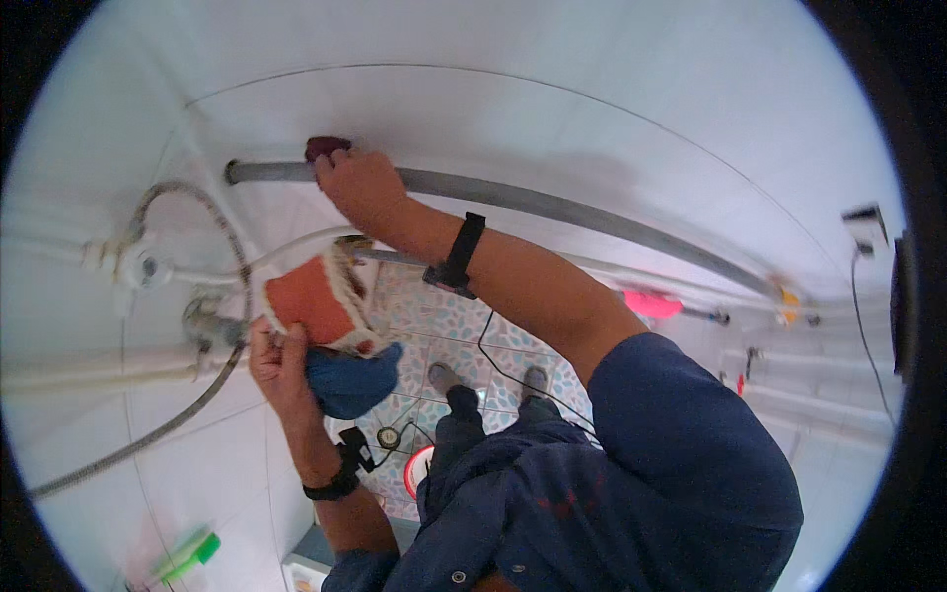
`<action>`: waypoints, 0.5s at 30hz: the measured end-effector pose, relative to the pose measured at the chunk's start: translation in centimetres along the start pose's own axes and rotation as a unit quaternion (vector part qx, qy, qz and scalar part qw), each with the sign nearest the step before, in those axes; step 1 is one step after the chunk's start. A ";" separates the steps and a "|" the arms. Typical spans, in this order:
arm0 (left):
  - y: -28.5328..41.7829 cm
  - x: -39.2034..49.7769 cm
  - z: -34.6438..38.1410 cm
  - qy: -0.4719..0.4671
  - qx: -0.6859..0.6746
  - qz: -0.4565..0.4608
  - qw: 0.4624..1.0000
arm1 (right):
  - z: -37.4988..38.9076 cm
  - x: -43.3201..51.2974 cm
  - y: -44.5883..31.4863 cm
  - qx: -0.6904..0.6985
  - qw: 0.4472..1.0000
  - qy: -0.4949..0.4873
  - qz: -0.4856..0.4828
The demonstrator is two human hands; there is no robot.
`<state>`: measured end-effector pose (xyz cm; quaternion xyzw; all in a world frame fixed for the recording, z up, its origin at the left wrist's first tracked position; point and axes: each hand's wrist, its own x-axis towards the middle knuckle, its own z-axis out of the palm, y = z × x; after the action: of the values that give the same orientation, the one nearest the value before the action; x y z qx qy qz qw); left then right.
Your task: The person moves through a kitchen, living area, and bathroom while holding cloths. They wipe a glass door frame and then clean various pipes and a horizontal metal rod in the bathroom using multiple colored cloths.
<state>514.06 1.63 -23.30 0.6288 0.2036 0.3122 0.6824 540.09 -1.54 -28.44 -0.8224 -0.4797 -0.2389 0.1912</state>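
My right hand (359, 181) reaches over a grey pipe (518, 198) that runs along the white wall. Its fingers close on a dark red cloth or pad (326, 148) against the wall, just above the pipe's left end. Lower left, my left hand (280, 359) pinches the edge of an orange-red cloth (309, 300) with a pale fringed border. A blue cloth (354, 381) hangs below that one, beside my left wrist. Both wrists wear black straps. What the red piece is made of is too blurred to tell.
A valve (148, 268) with a braided hose (159, 435) is on the left wall, a metal tap (211, 322) beneath. A red-rimmed bucket (418, 470) stands on the patterned tile floor (481, 325) near my legs. A black cable crosses the floor. Something pink (652, 303) lies right.
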 end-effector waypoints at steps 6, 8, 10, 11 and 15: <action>1.9 0.2 4.4 -0.031 0.021 0.011 0.999 | -7.8 -10.1 3.6 0.046 0.996 -0.051 0.062; 1.8 0.8 6.4 -0.068 0.001 -0.015 0.998 | -10.4 -13.2 5.4 0.044 0.993 -0.072 0.088; 1.2 0.9 9.4 -0.115 -0.019 -0.015 0.993 | -13.5 -16.9 8.1 0.044 0.987 -0.098 0.118; 0.2 0.2 11.5 -0.136 -0.051 -0.015 0.989 | -15.3 -19.0 10.0 0.038 0.985 -0.116 0.123; -3.8 -2.6 22.3 -0.175 -0.062 -0.046 0.982 | -22.4 -27.7 19.8 0.009 0.981 -0.137 0.140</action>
<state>527.78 -16.50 -24.56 0.6198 0.0901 0.1781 0.7590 541.02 -42.29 -27.90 -0.9047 -0.3832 -0.0910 0.1627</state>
